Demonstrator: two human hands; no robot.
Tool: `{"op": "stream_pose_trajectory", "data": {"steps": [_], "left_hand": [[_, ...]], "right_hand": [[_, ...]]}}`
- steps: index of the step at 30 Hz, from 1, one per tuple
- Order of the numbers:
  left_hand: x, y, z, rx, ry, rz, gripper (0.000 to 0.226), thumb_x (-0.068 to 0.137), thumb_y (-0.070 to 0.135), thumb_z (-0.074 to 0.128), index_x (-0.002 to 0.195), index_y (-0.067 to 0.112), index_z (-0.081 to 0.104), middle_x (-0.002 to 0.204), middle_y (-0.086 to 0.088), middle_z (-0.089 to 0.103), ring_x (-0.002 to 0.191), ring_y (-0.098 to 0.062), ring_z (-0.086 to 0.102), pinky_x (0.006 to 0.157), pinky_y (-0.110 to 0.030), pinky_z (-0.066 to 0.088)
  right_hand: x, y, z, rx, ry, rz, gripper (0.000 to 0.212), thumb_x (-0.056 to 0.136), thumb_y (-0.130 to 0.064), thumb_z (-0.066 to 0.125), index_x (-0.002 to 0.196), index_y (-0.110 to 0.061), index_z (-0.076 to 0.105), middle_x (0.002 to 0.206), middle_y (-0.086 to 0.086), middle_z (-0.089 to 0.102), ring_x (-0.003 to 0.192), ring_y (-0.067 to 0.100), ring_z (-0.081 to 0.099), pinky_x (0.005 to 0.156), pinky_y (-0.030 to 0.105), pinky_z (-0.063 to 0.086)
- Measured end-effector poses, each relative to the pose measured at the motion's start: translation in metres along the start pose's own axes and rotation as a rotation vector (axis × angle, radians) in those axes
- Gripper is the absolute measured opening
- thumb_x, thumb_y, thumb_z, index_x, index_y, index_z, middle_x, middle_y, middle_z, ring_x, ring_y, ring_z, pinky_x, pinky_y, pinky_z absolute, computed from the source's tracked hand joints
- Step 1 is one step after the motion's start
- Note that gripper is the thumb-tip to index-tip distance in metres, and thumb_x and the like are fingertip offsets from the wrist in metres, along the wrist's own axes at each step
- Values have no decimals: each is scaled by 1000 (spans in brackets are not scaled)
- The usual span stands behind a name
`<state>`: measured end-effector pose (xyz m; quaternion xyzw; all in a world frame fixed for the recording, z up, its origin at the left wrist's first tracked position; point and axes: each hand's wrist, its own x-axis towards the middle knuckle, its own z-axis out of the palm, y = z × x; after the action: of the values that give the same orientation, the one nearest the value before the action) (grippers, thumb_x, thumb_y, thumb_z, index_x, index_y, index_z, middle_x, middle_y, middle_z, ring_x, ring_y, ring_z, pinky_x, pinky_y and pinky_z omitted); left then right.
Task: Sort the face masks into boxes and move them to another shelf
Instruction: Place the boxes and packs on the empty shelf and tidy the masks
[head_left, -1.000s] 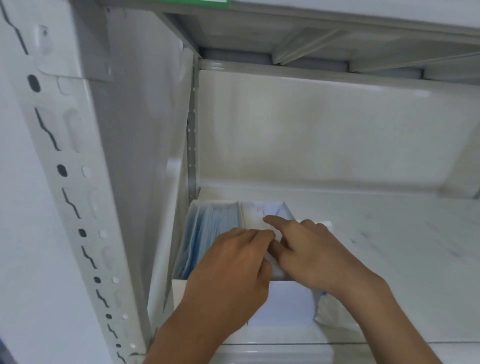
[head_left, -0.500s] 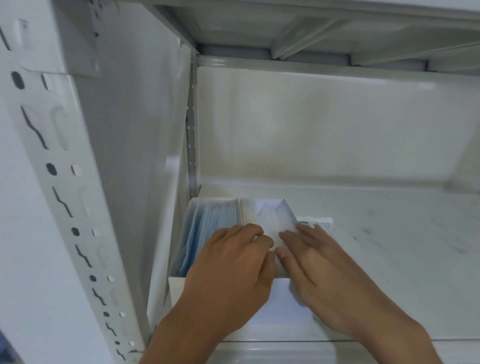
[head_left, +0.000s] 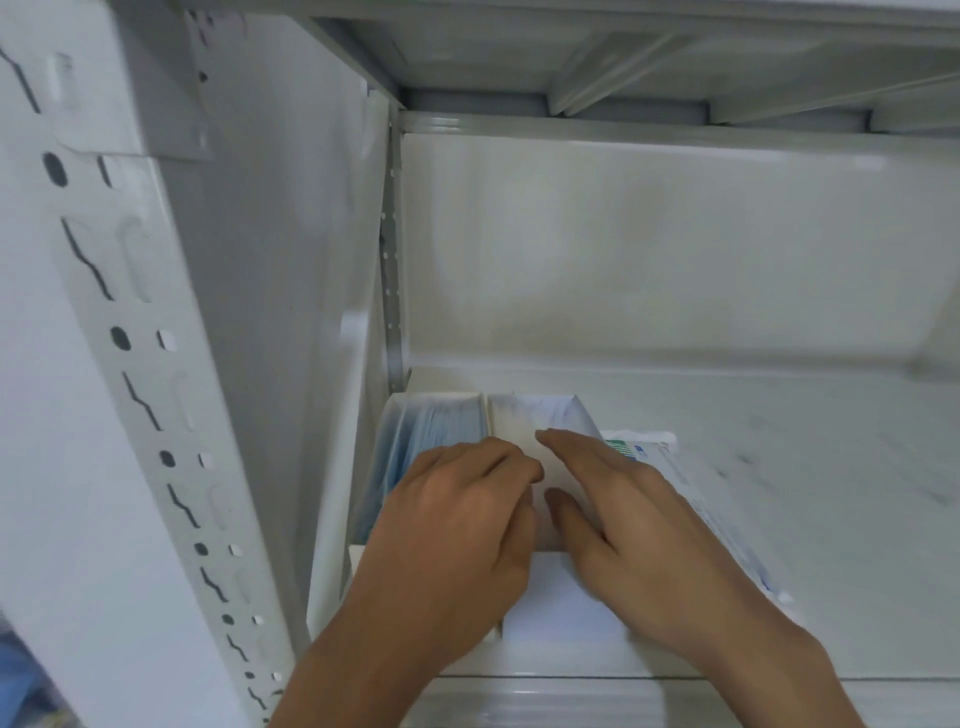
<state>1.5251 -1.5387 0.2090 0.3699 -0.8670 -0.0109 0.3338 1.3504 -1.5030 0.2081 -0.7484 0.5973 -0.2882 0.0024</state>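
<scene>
Left hand (head_left: 457, 525) curled, fingers on blue face masks (head_left: 415, 447) standing in white box (head_left: 550, 608). Right hand (head_left: 628, 535) flat, open, pressing box's right side, gripping nothing. Maybe plastic mask packet (head_left: 691, 488) beside box. Box on shelf (head_left: 779, 467), left corner.

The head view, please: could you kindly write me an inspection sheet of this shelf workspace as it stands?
Surface: white metal shelf, scuffed, bare to the right.
Job's things: open white box in the shelf's left corner; blue face masks stand upright in its left part.
Clutter: flat printed packet beside the box, to its right.
Hands: left hand curled over the masks; right hand flat, fingers spread across the box's right side. Neither clearly grips anything.
Cables: nothing seen.
Surroundings: slotted upright post at left, another shelf's underside above.
</scene>
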Motion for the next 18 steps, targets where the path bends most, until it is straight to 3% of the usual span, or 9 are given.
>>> {"op": "stream_pose_trajectory", "data": {"steps": [3, 6, 10, 14, 18], "left_hand": [[-11, -8, -4, 43, 20, -17, 18, 94, 21, 52, 97, 24, 69, 97, 11, 69, 86, -11, 64, 84, -30, 53], [-23, -17, -8, 91, 47, -69, 18, 95, 28, 49, 96, 25, 67, 96, 11, 67, 84, -12, 62, 78, -27, 51], [-34, -18, -10, 145, 20, -91, 23, 99, 33, 44, 89, 28, 65, 86, 14, 64, 78, -10, 62, 74, -23, 49], [-34, -21, -18, 154, -7, -194, 33, 96, 33, 30, 79, 24, 57, 80, 11, 57, 72, -11, 53, 65, -28, 53], [-24, -21, -21, 214, -70, -207, 37, 94, 40, 23, 86, 28, 57, 91, 12, 57, 84, -13, 53, 81, -32, 49]], "right_hand": [[-4, 2, 0, -85, 32, -9, 35, 101, -28, 47, 134, -26, 59, 139, -11, 59, 121, 13, 57, 93, 34, 51], [-9, -4, 2, -15, 96, -112, 32, 100, -26, 47, 123, -21, 68, 131, -9, 65, 120, 8, 57, 97, 24, 48], [-6, -24, 19, 78, 108, -280, 21, 99, -17, 53, 110, -13, 69, 110, -5, 68, 103, 10, 61, 92, 22, 48], [-4, -30, 29, -11, 36, -275, 27, 101, -29, 46, 106, -20, 71, 107, -10, 70, 100, 6, 60, 97, 21, 45], [-3, -34, 30, -17, 84, -210, 25, 98, -32, 48, 104, -21, 70, 106, -11, 69, 99, 7, 61, 104, 16, 36]]}}
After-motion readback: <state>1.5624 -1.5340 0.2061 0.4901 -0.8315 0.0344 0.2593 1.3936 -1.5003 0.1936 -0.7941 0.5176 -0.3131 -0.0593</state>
